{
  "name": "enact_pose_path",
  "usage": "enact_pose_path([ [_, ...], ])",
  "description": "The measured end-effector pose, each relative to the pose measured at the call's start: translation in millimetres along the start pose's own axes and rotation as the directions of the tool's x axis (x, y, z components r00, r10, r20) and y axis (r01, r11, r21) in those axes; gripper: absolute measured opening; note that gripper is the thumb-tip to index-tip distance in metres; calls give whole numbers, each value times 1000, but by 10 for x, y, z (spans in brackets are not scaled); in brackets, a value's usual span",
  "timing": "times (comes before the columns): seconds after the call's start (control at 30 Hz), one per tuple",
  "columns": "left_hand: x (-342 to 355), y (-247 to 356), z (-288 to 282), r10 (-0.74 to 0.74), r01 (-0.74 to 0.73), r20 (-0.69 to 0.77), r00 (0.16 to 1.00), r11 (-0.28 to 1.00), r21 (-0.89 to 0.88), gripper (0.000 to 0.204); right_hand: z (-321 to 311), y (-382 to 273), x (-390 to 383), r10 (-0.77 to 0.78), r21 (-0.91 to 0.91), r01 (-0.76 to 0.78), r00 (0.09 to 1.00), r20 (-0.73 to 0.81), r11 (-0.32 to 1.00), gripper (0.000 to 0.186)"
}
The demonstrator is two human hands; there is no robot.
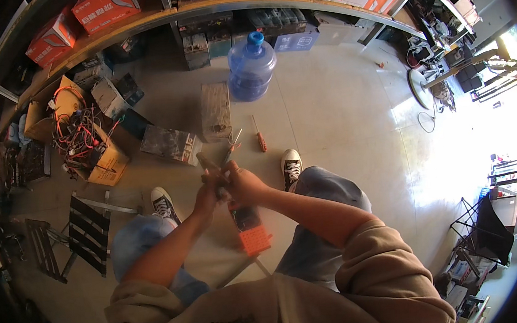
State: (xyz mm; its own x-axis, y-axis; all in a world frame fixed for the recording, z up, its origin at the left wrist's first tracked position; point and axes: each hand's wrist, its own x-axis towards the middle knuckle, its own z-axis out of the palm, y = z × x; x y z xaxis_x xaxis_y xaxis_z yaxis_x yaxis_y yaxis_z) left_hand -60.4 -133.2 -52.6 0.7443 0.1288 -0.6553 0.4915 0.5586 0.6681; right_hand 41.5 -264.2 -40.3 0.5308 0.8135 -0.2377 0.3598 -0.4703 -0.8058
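My left hand and my right hand are close together in front of me, over the floor between my shoes. Both are closed, with fingers bent around a blurred greyish, elongated thing whose end sticks out on the far side; its kind I cannot make out. Just below the hands is an orange and black box-shaped battery, partly hidden by them. Beyond my fingers lie a tool with a metal shaft and a screwdriver with an orange handle.
A worn dark battery and a grey block-shaped one are on the floor ahead. Behind them stands a blue water jug. At left are a carton of tangled wires and a folding stool. A shelf crosses the far side.
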Motion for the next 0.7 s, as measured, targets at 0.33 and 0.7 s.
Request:
enact_pose_path([
  [0.33, 111, -5, -172, 79, -107, -146, 986, 975, -197, 66, -89, -113, -92, -86, -156, 75, 994, -69, 985, 39],
  [0.7, 94, 26, -197, 242, -121, -357, 902, 937, 328, 58, -635, 26, 42, 241, 119, -220, 949, -205, 968, 34],
])
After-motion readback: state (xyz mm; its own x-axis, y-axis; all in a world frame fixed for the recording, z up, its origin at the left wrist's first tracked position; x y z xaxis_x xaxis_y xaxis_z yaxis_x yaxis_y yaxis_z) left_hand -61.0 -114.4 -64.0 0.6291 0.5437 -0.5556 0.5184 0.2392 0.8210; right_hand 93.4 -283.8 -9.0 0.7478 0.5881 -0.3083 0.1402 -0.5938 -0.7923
